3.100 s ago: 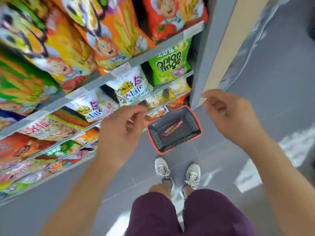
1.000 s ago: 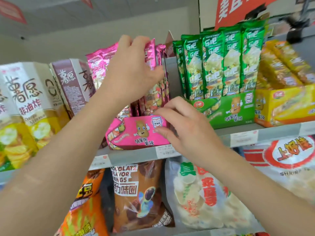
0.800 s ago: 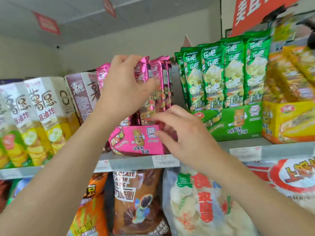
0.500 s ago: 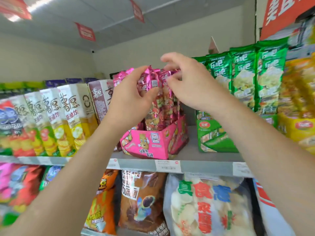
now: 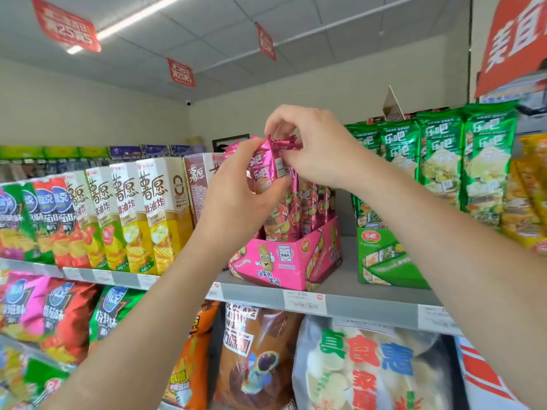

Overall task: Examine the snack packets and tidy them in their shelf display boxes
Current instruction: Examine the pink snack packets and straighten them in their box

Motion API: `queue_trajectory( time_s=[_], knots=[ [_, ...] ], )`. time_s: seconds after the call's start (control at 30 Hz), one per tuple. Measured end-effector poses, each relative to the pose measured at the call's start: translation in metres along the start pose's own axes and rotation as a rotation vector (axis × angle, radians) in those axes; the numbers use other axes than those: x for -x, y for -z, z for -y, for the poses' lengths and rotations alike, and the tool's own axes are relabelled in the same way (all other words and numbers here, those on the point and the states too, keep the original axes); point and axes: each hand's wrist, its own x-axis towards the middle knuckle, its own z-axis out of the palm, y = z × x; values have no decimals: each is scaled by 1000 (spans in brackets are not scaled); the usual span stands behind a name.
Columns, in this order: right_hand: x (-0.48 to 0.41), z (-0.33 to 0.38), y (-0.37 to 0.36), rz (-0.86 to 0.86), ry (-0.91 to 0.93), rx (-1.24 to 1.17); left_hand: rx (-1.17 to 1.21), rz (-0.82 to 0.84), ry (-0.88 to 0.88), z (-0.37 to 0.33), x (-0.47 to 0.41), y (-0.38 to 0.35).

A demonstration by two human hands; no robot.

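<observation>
Gripped the front pink packet [image 5: 268,173] with the left hand [image 5: 241,202], with the thumb across its face and fingers curled behind. Pinched its crimped top seam between thumb and forefinger of the right hand [image 5: 321,149], with the other fingers loosely curled. Held it upright, lower end down among the other pink packets [image 5: 310,208] in the pink display box [image 5: 281,261]. Found that box skewed on the grey shelf [image 5: 254,294], one front corner almost at the lip (just above the white price label [image 5: 303,299]). Noted a strip of bare shelf on its right before the green display box [image 5: 381,261]. Noted tall cartons [image 5: 154,220] close on its left, and a brown carton [image 5: 196,184] partly hidden behind the left wrist. Saw open air above the packet tops. Against half a second before: brought the right hand down and in against the left, from hovering over the tops to nipping one seam. Kept the left grip and the box's skew much as they were.
</observation>
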Motion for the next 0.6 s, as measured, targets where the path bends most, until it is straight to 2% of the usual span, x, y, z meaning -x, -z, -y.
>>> queue_trajectory(
  time_s=[0.1,0.23,0.37,0.47,0.6],
  knots=[
    [-3,4,4,-221,-16,-139,18,-2,8,2,1,1],
    [-7,11,27,-736,31,-315,57,53,22,2,0,-3],
    [11,13,36,-983,108,-374,19,97,10,3,-4,-6],
    [37,16,38,-975,78,-500,-34,140,-27,2,-8,-11],
    [75,18,35,-695,-166,-623,-182,204,-65,2,-8,-22]
  ],
)
